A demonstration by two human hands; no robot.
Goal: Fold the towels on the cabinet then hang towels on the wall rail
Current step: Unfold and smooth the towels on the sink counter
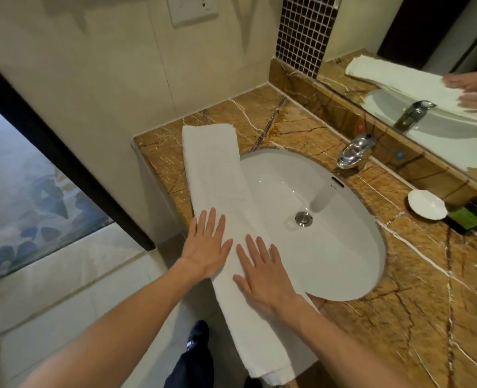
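Towel [215, 169] stretches lengthwise ahead; left hand [208, 245] and right hand [262, 275] press its middle, fingers flat, spread.

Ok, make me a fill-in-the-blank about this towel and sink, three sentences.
The left hand and right hand both lie ____ on the towel.
The towel is ____ in colour.
The towel overlaps the sink's ____ rim.
Missing: flat; white; left.
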